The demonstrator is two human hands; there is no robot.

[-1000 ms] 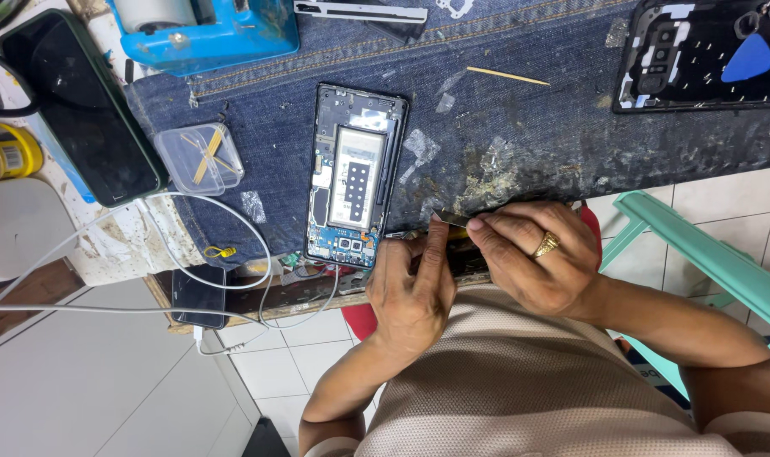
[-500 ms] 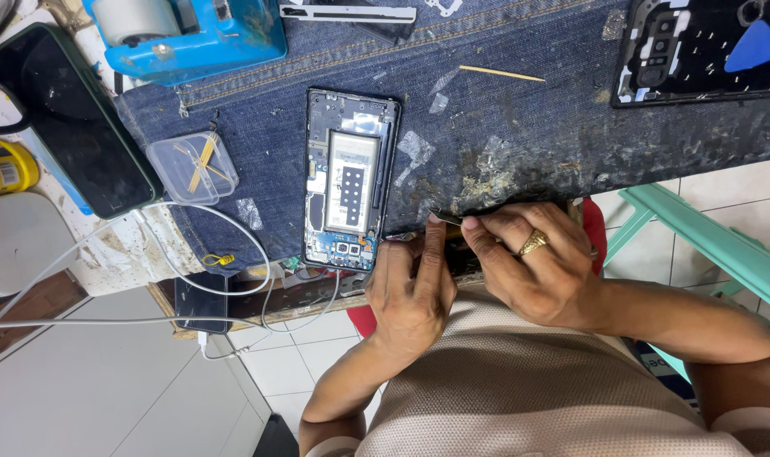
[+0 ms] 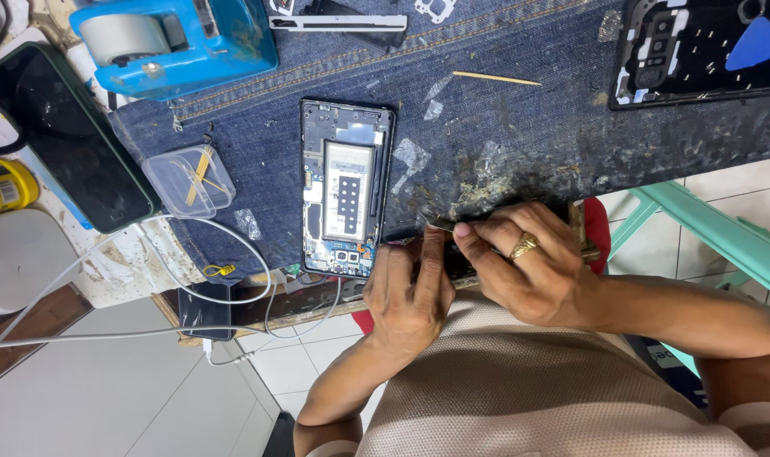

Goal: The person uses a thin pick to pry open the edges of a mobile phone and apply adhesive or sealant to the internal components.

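Work surface is a denim cloth point(image 3: 503, 127) spread over a bench, stained and crusted w/ glue residue near the front edge. Below the bench edge: white floor tiles point(image 3: 131, 398) and a teal stool frame point(image 3: 706, 228) at the right.

Both hands meet at the front edge of the cloth. Left hand point(image 3: 412, 292) lies w/ fingers curled down over a small dark part point(image 3: 452, 264), mostly hidden; what it is can't be told. Right hand point(image 3: 529, 262), gold ring on one finger, pinches thumb and forefinger together on a thin metal tool point(image 3: 438, 223) whose tip points toward the opened phone point(image 3: 347, 199). That phone lies back-off, just left of the hands, touching neither as far as visible.

Further off: clear plastic box point(image 3: 188, 180) at cloth's left edge, blue tape dispenser point(image 3: 177, 38) top left, dark phone point(image 3: 67, 135) face up beside it, back cover point(image 3: 702, 51) w/ blue pick point(image 3: 757, 42) top right, wooden stick point(image 3: 496, 79) mid-cloth. White cables point(image 3: 232, 245) loop over the left front edge. Open cloth lies between opened phone and back cover.
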